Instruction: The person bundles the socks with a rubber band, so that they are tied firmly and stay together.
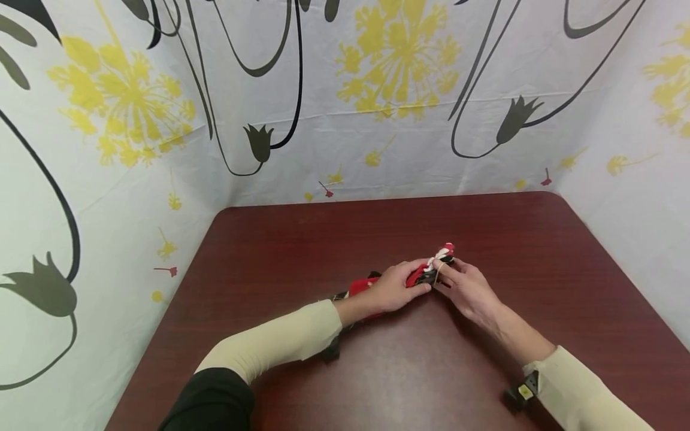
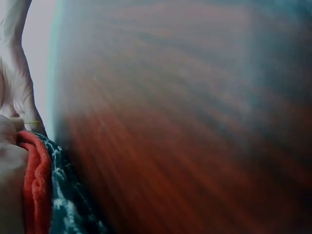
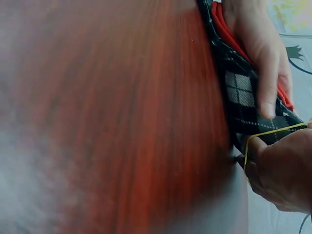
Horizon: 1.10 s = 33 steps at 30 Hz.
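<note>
White fabric backdrop printed with yellow flower heads and grey tulips (image 1: 399, 60) surrounds the far and side edges of the table; dark reddish-brown wood-grain table with rounded corners (image 1: 302, 239) fills the lower half of the head view; 2 cream sleeves (image 1: 280, 338) reach in, the left one meeting black cloth higher up the arm; long, narrow bundle of red and black-and-white plaid cloth (image 3: 241, 90) lies slantwise near the middle of the table, its far end between the 2 hands, red and white at the tip; left hand (image 1: 399, 287) grips the bundle from above, fingers over it, thumb along the near side; right hand (image 1: 469, 293) is at the far end, fingers curled, holding a band against the cloth; small dark device with a yellow-green square (image 1: 527, 390) sits at the right wrist; thin yellow rubber band (image 3: 280, 130) loops round the right fingers and stretches across the plaid; whether it fully encircles the bundle, cannot tell.
</note>
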Each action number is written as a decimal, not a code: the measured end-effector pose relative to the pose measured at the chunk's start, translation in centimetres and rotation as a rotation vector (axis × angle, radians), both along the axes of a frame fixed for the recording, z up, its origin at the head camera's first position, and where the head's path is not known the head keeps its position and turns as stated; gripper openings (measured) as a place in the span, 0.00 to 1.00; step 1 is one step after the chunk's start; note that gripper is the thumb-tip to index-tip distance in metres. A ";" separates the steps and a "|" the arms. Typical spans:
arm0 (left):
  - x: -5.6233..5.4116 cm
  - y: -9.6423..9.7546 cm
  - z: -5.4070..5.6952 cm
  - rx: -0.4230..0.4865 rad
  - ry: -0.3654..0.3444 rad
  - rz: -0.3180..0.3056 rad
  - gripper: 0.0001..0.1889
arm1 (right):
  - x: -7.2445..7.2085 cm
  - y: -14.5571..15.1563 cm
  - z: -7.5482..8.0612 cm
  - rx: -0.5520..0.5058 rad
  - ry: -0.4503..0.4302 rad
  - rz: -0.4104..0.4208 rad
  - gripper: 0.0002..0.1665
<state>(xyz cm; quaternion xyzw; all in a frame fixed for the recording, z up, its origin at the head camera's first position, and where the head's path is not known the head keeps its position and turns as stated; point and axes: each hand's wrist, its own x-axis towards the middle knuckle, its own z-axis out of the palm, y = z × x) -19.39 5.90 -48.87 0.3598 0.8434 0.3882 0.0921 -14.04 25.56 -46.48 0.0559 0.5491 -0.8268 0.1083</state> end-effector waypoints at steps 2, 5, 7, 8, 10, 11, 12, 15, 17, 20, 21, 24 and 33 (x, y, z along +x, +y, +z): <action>0.2 0.0 0.1 -0.055 0.065 -0.040 0.31 | -0.1 0.1 0.1 -0.001 0.002 0.002 0.44; 0.4 0.0 0.2 -0.102 0.155 -0.095 0.29 | -0.3 0.4 0.2 -0.007 0.000 0.004 0.42; 0.5 0.0 0.2 -0.106 0.197 -0.130 0.27 | -0.5 0.5 0.3 -0.001 -0.005 0.010 0.41; 0.5 -0.1 0.2 -0.103 0.213 -0.143 0.25 | -0.6 0.5 0.3 0.007 -0.010 0.016 0.41; 0.5 -0.1 0.1 -0.092 0.243 -0.175 0.23 | -0.7 0.7 0.2 0.028 -0.020 0.028 0.41; 0.5 -0.1 0.1 -0.085 0.248 -0.192 0.22 | -0.7 0.7 0.2 0.042 -0.024 0.038 0.41; 0.5 -0.1 0.1 -0.080 0.252 -0.205 0.21 | -0.7 0.8 0.2 0.059 -0.024 0.058 0.42; 0.3 -0.1 0.1 -0.071 0.261 -0.239 0.18 | -0.5 1.1 0.2 0.092 -0.034 0.104 0.41; 0.3 -0.2 0.2 -0.066 0.255 -0.244 0.17 | -0.4 1.3 0.1 0.103 -0.030 0.136 0.39; 0.4 -0.4 0.3 -0.071 0.273 -0.201 0.17 | -0.3 1.4 0.1 0.115 -0.016 0.153 0.36; 0.4 -0.4 0.3 -0.076 0.277 -0.179 0.18 | -0.4 1.5 0.1 0.117 -0.008 0.156 0.36; 0.8 -0.3 0.4 -0.117 0.319 -0.114 0.22 | -0.5 1.7 0.1 0.130 0.010 0.156 0.35; 1.2 0.1 0.7 -0.172 0.413 -0.057 0.16 | -0.5 1.8 -0.1 0.174 0.023 0.195 0.35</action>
